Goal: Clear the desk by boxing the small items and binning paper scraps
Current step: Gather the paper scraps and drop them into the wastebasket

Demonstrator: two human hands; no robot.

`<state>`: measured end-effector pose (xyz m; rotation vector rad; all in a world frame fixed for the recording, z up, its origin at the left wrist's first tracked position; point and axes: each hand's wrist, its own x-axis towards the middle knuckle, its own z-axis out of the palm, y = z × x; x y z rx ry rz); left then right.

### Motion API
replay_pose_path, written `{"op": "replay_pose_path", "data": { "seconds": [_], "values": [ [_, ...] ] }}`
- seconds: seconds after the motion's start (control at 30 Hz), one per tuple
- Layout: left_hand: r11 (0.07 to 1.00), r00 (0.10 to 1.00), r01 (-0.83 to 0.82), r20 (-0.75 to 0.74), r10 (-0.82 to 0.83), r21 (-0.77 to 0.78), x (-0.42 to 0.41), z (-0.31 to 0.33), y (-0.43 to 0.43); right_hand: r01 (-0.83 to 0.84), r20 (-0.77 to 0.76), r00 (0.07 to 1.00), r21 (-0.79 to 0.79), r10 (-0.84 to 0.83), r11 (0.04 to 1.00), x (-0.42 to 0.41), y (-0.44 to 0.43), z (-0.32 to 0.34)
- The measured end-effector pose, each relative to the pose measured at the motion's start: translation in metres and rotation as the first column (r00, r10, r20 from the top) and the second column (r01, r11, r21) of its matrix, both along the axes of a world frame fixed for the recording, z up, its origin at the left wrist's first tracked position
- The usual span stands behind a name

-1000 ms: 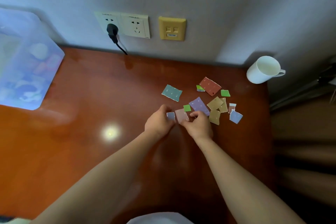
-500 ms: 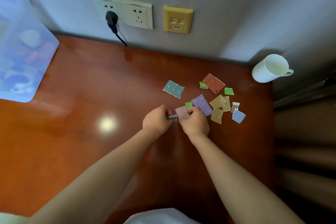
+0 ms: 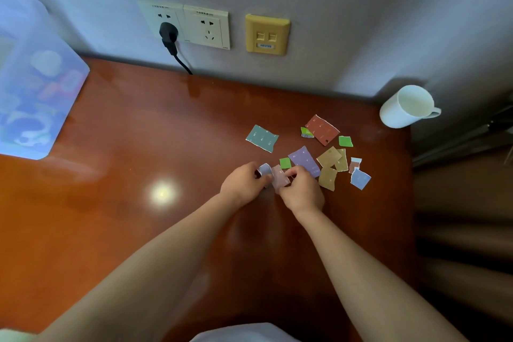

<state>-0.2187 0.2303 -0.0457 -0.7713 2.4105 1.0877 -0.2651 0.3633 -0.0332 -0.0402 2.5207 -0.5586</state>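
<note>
Several coloured paper scraps lie on the wooden desk (image 3: 138, 203) at the right: a teal scrap (image 3: 261, 138), a red scrap (image 3: 322, 129), a purple scrap (image 3: 304, 159), tan scraps (image 3: 331, 161) and small green bits (image 3: 285, 163). My left hand (image 3: 243, 182) pinches a small pale blue scrap (image 3: 265, 169). Right beside it, my right hand (image 3: 301, 191) grips a pink scrap (image 3: 279, 176). The two hands nearly touch just above the desk.
A translucent blue plastic box (image 3: 36, 86) with items inside stands at the far left. A white mug (image 3: 405, 107) sits at the back right corner. Wall sockets with a black plug (image 3: 168, 36) are behind. The desk's right edge runs near the scraps.
The pale blue scrap has risen between my left fingers beside the pink one. Both hands stayed close together at the same spot; the camera view shifted slightly.
</note>
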Motion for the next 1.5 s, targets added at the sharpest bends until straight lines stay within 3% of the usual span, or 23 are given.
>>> {"op": "replay_pose_path", "data": {
  "seconds": [0.23,0.47,0.7,0.8,0.93,1.03,1.17,1.4,1.5],
  "values": [
    [0.985,0.993,0.121,0.004,-0.121,-0.127,-0.008,0.004,0.013,0.014,0.025,1.000,-0.035,-0.013,0.999,-0.001,0.004,-0.003],
    [0.984,0.998,0.049,-0.020,-0.053,-0.170,-0.007,0.003,0.018,0.026,-0.011,1.000,-0.021,-0.026,0.999,0.001,0.007,-0.006],
    [0.994,0.998,0.050,-0.024,-0.052,-0.099,-0.008,0.000,0.016,-0.029,-0.006,1.000,-0.065,0.029,0.997,-0.002,0.011,-0.008],
    [0.996,0.996,-0.059,-0.057,0.063,0.064,-0.008,-0.002,0.017,-0.001,0.046,0.999,-0.206,0.011,0.979,-0.002,0.014,-0.012],
    [0.875,0.930,-0.306,-0.077,0.359,0.375,-0.018,0.011,0.018,0.155,0.134,0.985,-0.443,-0.105,0.883,-0.005,0.011,-0.007],
    [0.762,0.861,-0.416,-0.053,0.505,0.497,-0.029,0.020,0.020,0.128,0.139,0.988,-0.478,-0.069,0.869,-0.008,0.005,-0.001],
    [0.675,0.805,-0.501,0.005,0.594,0.542,-0.041,0.019,0.023,0.182,0.185,0.978,-0.520,-0.099,0.835,-0.016,0.003,0.005],
    [0.533,0.681,-0.639,0.086,0.727,0.555,-0.050,0.010,0.025,0.421,0.482,0.869,-0.601,-0.112,0.679,-0.031,0.006,0.015],
    [0.534,0.675,-0.638,0.070,0.734,0.554,-0.054,0.010,0.022,0.512,0.524,0.832,-0.594,-0.186,0.620,-0.038,0.000,0.015]
  ]
}}
